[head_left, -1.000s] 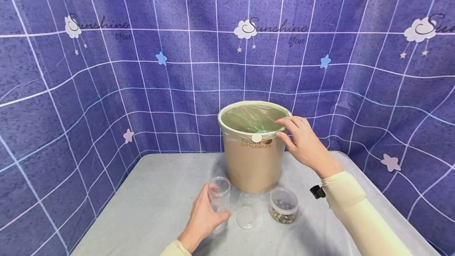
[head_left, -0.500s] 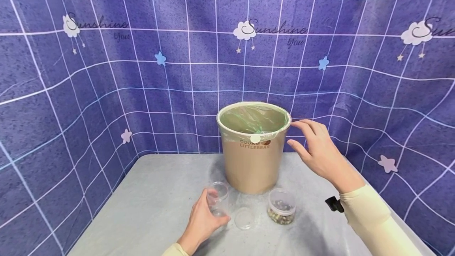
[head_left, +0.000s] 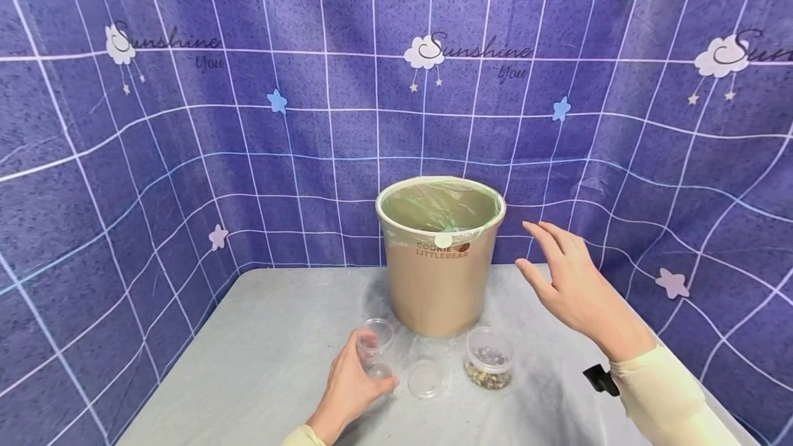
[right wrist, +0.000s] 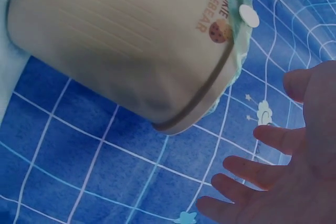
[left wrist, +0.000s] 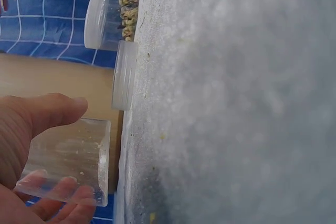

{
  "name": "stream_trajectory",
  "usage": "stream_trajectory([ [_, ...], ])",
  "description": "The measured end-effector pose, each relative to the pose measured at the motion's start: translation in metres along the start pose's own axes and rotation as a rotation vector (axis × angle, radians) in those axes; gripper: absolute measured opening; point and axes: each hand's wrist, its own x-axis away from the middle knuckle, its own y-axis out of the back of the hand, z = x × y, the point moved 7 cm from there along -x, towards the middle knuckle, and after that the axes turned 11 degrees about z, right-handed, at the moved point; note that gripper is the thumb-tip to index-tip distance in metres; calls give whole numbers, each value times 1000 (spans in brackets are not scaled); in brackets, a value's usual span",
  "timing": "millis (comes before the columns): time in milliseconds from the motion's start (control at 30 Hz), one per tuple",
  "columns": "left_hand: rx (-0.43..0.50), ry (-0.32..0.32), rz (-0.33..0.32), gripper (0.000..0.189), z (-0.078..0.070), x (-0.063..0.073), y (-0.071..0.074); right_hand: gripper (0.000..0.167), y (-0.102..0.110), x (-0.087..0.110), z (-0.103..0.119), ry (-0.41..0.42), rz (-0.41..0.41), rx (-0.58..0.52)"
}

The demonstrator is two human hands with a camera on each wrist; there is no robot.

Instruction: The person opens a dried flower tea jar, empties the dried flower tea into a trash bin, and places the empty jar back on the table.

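Note:
My left hand (head_left: 348, 383) grips a clear plastic jar (head_left: 376, 344), thumb on one side and fingers curled along the other. Nothing shows inside the jar in the left wrist view, apart from small specks near its bottom; its base is close over the table. My right hand (head_left: 573, 284) is in the air to the right of the bin, fingers spread and holding nothing. A tan bin (head_left: 436, 291) with a green plastic liner (head_left: 434, 204) stands in front of me. In the right wrist view, the right hand (right wrist: 302, 182) is apart from the bin rim (right wrist: 210, 90).
A clear round lid (head_left: 425, 379) lies on the grey table (head_left: 272, 336) between the two jars. Right of it stands a low clear jar (head_left: 489, 367), partly filled with small yellowish and dark bits. Behind the bin hangs a purple-blue grid-patterned cloth (head_left: 334, 81).
The right hand has drawn back from the bin's rim, moving right and toward me. The left hand has lowered the jar slightly.

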Motion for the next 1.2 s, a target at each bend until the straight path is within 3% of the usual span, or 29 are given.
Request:
stream_trajectory([
  [133,-3,1,9,81,1,-1,0,62,-7,8,-5,-39,39,19],
  [400,-14,2,22,81,3,-1,-1,60,-22,23,-13,-5,34,13],
  [633,-5,1,47,82,2,0,-2,59,-38,37,-24,-40,75,13],
  [867,-19,17,66,84,2,-1,-4,59,-48,45,-27,-24,93,15],
  [1200,-43,3,67,83,0,1,-6,60,-62,56,-35,-98,178,6],
])
